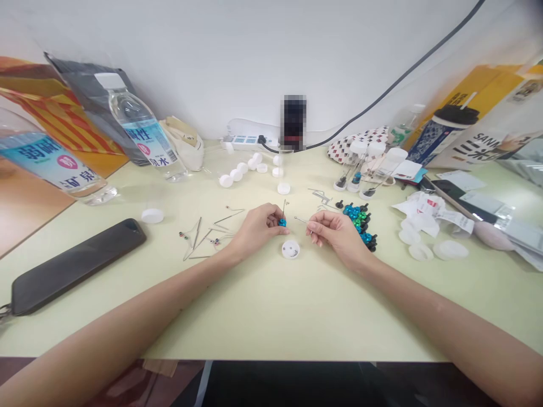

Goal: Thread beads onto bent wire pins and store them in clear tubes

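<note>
In the middle of the table, my left hand (263, 222) pinches a small blue knob-like part (282, 223) with a thin bent metal wire (284, 207) standing up from it. To its right, the fingers of my right hand (333, 230) are closed on a thin metal rod (302, 220) whose tip points left toward the blue part. A gap separates the rod from that part. Just below and between both hands sits a small round white cap (291, 250) with tiny bits inside. Blue, green and black knob-like parts (360, 217) lie in a cluster beyond my right hand.
Thin metal rods and wires (207, 237) lie left of my left hand. A dark phone (78, 265) and water bottles (144, 135) are farther left. White caps (241, 169) and a power strip (250, 138) sit at the back. Clear tubes (373, 164) stand at right.
</note>
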Available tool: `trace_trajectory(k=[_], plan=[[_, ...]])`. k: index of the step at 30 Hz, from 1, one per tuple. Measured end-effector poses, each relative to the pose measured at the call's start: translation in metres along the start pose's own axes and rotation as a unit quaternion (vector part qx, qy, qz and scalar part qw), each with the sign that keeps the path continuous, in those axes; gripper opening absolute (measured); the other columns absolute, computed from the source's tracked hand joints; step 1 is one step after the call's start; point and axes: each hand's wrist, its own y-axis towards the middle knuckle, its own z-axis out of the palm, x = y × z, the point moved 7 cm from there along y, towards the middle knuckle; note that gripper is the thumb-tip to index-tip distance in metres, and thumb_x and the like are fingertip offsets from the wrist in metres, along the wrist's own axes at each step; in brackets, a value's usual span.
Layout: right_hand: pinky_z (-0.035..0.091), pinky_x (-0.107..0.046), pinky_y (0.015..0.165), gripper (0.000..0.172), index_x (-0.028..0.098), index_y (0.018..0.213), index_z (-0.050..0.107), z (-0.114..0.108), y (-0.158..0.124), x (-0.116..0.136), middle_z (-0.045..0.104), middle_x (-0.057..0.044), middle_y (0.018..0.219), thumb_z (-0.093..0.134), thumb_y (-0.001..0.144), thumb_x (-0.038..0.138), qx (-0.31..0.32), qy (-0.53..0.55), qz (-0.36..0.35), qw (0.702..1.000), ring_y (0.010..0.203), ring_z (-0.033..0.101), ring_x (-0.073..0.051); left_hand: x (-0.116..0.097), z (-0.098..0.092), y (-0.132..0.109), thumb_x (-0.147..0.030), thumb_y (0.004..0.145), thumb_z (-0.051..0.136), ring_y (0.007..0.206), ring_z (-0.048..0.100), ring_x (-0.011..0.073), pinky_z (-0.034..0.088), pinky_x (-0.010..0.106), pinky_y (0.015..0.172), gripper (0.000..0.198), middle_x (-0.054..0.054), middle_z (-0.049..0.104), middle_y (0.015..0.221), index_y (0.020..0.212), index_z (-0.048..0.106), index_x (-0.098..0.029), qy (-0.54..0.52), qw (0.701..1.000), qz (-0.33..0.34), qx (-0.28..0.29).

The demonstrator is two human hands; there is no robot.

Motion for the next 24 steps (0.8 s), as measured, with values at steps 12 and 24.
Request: trace_trajectory(k=[12,24], plan=[[0.047,-0.023,0.055,0.026,0.015,0.076,0.063,-0.002,0.001,-0.002,0.064,-0.001,0.065,0.075,0.071,0.038,-0.008,-0.01,-0.008,1.0,0.056,0.057,-0.009,-0.004,-0.001,-0.001,-0.023,0.078,0.058,0.08,0.061,0.017,0.048,0.032,0.075,0.014,0.004,0.065,0.09,0.091,0.064,-0.019,-0.011,1.0,0.019,0.019],[0.046,-0.022,0.049,0.029,0.015,0.074,0.063,-0.004,0.0,-0.001,0.063,-0.001,0.064,0.074,0.071,0.041,-0.024,-0.051,-0.017,0.998,0.051,0.055,-0.009,-0.008,-0.004,-0.011,-0.031,0.082,0.06,0.082,0.066,0.0183,0.051,0.033,0.08,0.016,0.004,0.068,0.088,0.091,0.06,-0.018,-0.121,0.992,-0.023,0.011]])
